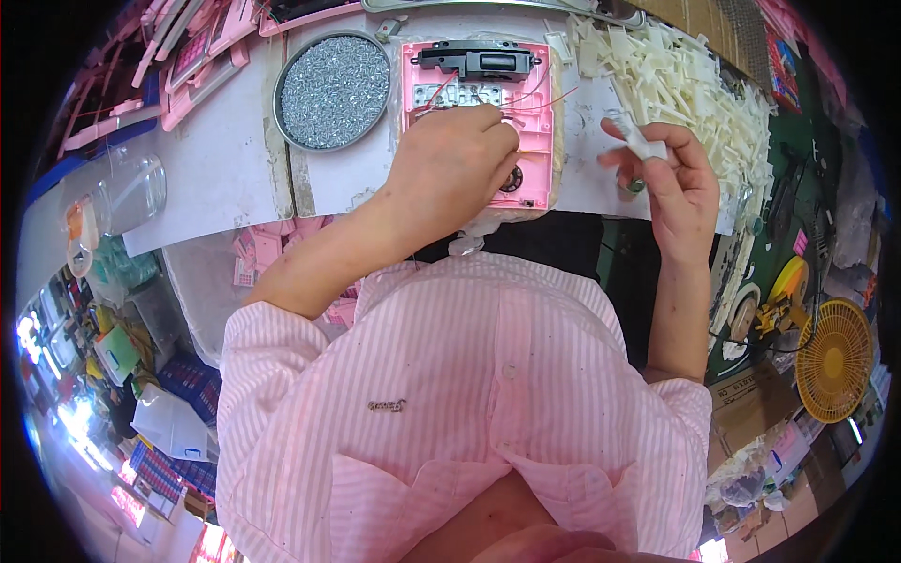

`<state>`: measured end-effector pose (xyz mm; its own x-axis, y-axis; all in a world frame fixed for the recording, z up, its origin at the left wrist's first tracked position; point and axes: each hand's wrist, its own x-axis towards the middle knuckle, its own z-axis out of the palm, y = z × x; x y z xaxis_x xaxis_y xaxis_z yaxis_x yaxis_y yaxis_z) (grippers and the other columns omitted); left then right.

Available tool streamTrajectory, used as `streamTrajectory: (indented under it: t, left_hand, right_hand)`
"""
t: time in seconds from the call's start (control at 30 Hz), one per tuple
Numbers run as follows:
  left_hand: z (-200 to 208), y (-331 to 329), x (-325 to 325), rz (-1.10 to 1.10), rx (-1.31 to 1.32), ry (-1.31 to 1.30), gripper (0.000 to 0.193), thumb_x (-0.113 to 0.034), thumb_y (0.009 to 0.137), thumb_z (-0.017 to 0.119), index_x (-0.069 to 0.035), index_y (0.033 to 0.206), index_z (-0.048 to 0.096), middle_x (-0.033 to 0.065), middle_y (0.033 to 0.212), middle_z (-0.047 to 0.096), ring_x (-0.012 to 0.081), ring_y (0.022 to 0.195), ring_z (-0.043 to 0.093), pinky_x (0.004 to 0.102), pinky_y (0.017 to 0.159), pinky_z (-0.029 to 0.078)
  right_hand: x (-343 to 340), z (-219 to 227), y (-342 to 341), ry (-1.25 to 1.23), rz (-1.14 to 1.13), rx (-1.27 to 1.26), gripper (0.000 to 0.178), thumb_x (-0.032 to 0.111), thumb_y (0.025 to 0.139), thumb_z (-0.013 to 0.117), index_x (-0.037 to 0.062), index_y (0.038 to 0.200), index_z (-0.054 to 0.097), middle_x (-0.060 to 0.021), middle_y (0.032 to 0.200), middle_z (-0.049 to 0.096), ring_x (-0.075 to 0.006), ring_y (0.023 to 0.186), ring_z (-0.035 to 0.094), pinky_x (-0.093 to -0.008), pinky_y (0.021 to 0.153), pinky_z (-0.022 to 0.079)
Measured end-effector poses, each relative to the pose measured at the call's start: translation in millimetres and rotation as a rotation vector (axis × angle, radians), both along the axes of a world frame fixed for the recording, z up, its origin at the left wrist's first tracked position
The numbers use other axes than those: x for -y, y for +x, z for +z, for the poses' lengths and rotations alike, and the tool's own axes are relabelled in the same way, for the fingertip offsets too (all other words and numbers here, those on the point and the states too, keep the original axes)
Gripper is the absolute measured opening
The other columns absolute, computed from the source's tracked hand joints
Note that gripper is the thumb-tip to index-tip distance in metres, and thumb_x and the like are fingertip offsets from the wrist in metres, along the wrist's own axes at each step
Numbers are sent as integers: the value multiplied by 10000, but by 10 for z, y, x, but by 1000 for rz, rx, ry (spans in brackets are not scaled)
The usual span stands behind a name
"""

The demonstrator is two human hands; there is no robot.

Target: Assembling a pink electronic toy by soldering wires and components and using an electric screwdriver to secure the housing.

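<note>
My left hand [452, 155] reaches over a pink plastic casing [535, 174] lying open on the table in front of me. Its fingers are bent together at the casing's inside, and whatever they pinch is hidden beneath them. A black module [483, 62] sits along the casing's far end, with a silver metal plate [455, 94] nearer to me and thin red wires [544, 105] running across. At the right, my right hand [683, 183] is raised beside the casing, holding a small white plastic part [646, 143] between thumb and fingers.
Left of the casing stands a round metal tray [282, 103] full of small silver screws. A big heap of off-white plastic parts [690, 80] spreads at the far right. Pink casings [192, 70] are stacked at the far left. A yellow basket-like grille [833, 361] is at the right.
</note>
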<state>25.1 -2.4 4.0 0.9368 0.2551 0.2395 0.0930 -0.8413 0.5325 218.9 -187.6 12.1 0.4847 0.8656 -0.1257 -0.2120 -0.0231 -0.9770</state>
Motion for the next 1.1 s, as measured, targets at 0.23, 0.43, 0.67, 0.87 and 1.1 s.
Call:
streamTrajectory:
  t: [0.23, 0.43, 0.67, 0.87, 1.1]
  left_hand:
    - [-114, -274, 0, -57, 205, -69, 212, -67, 774, 754, -66, 973, 679, 67, 841, 629, 263, 725, 599, 373, 668, 448]
    - [-138, -363, 31, -8, 170, -133, 393, -53, 760, 769, -48, 1113, 596, 74, 874, 634, 229, 701, 577, 342, 648, 457]
    - [-275, -383, 67, 9, 284, -247, 518, -41, 765, 733, -8, 1198, 450, 79, 933, 627, 193, 685, 535, 310, 619, 453]
    - [-127, -355, 15, -53, 165, -178, 535, -83, 746, 734, -27, 1233, 520, 106, 1033, 639, 239, 738, 556, 361, 732, 446]
    - [-117, -262, -20, -116, 243, -93, 363, -137, 776, 716, -106, 1125, 620, 50, 971, 620, 262, 779, 603, 403, 651, 442]
  right_hand:
    - [-351, 35, -138, -10, 178, 1149, 284, 102, 745, 773, 110, 1024, 722, -67, 981, 620, -279, 960, 544, -359, 821, 475]
    - [-534, 20, -173, 70, 293, 1345, 271, 91, 742, 762, 86, 1005, 698, -57, 986, 626, -281, 938, 557, -371, 800, 494]
    - [-593, -200, -101, 174, 266, 1154, 248, 111, 731, 769, 69, 961, 688, -64, 969, 633, -269, 912, 569, -369, 779, 494]
    - [-646, -117, -268, 20, 330, 1230, 208, 124, 744, 758, 72, 936, 697, -57, 979, 628, -269, 931, 572, -383, 795, 483]
    - [-490, 119, -77, -22, 327, 1226, 261, 145, 763, 743, 79, 1013, 712, -67, 1030, 638, -286, 985, 575, -389, 840, 481]
